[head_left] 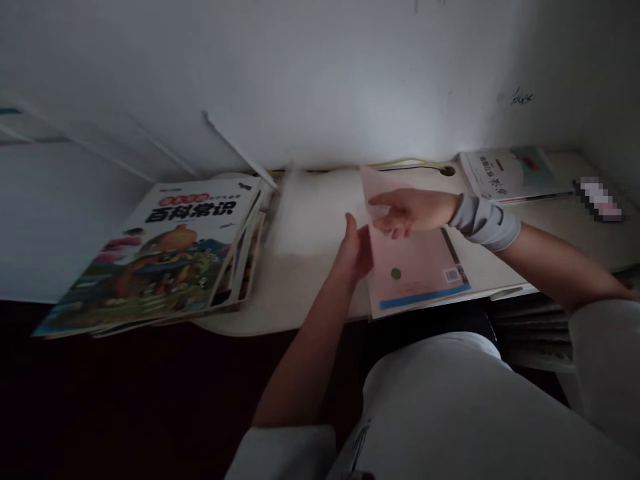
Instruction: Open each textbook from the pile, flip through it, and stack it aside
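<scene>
A pink booklet (420, 270) with a blue strip, a green dot and a barcode lies at the front edge of the white desk. Along its left edge is my left hand (356, 252), thumb stretched out and apart, the other fingers partly hidden at the booklet's edge. Over the upper part of the pink cover hovers or rests my right hand (407, 210), fingers loosely spread and somewhat blurred; contact is hard to judge. Left of my hands, a blurred white sheet or page (317, 210) lies on the desk.
A stack of large picture books (185, 247) sits at the left, overhanging the front edge. At the back right are more books (505, 175) and a pixelated phone-like object (600, 199). A yellow cable (410, 161) runs along the wall to a cable hole (447, 171).
</scene>
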{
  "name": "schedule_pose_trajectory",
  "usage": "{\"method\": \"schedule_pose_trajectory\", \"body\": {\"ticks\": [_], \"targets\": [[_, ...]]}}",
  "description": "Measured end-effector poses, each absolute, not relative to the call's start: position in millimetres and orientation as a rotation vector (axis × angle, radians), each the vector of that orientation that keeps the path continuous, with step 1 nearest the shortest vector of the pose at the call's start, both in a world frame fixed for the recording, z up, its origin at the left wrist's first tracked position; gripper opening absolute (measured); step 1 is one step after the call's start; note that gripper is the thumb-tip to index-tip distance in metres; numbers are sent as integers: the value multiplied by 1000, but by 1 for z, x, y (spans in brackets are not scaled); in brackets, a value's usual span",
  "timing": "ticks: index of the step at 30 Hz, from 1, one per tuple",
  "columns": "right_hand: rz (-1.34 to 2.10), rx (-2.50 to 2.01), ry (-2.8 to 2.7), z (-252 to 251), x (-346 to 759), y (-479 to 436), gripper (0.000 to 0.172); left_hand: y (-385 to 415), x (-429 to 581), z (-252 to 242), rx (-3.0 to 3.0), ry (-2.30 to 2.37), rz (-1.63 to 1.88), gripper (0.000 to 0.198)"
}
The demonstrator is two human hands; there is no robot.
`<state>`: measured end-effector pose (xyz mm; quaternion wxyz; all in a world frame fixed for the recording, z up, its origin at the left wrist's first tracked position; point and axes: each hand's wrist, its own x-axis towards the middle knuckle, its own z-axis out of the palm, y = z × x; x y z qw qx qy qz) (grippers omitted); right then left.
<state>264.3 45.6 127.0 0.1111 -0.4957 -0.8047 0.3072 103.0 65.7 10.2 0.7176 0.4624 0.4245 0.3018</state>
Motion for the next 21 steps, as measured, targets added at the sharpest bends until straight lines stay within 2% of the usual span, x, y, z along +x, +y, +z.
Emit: {"method": "schedule_pose_trajectory", "body": {"ticks": [3,6,8,10,12,15,21], "targets": [[615,-1321,-2366,87,291,61,51,67,82,5,995,946,628,83],[318,-1516,-2296,36,331,71,59,61,77,-2,1263,1092,732,63],[230,-1711,-2341,6,348,74,68,58,86,-4,1662,1288,804,68],[137,-1781,-2415,-14,350,74,69,58,100,-5,2139,1430,708,68],[67,-1786,-2483,-24,343,76,67,59,117,-7,2498,1438,439,66],[60,-1795,-2566,-27,332,79,65,64,135,-17,2659,1400,89,69],[82,-1899,-2515,-37,350,81,70,70,136,-38,2633,1437,3,71]]}}
